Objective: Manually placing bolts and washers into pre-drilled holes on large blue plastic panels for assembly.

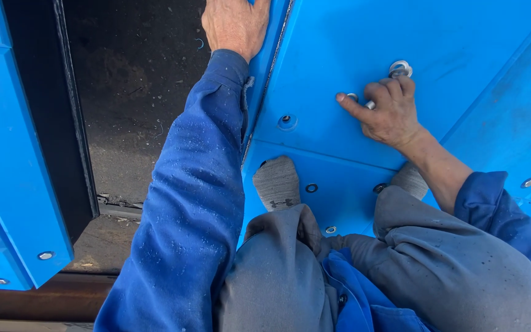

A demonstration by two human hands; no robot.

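I kneel on a bright blue panel (339, 37) fitted with metal bolts. My left hand (235, 24) reaches far up and grips the left edge of that panel, arm in a blue sleeve. My right hand (385, 107) rests on the panel with fingers curled around a small metal bolt (370, 105), forefinger stretched left beside a bolt hole. Two silver washers (400, 68) lie on the panel just above that hand. Another bolt hole (286, 120) sits to the left of it.
A dark gap with a dusty dark floor (130, 92) opens left of the panel. A second blue panel (7, 160) with bolts stands at the far left. My grey trousers and grey socks (276, 183) cover the lower panel (339, 184), which has more bolt heads.
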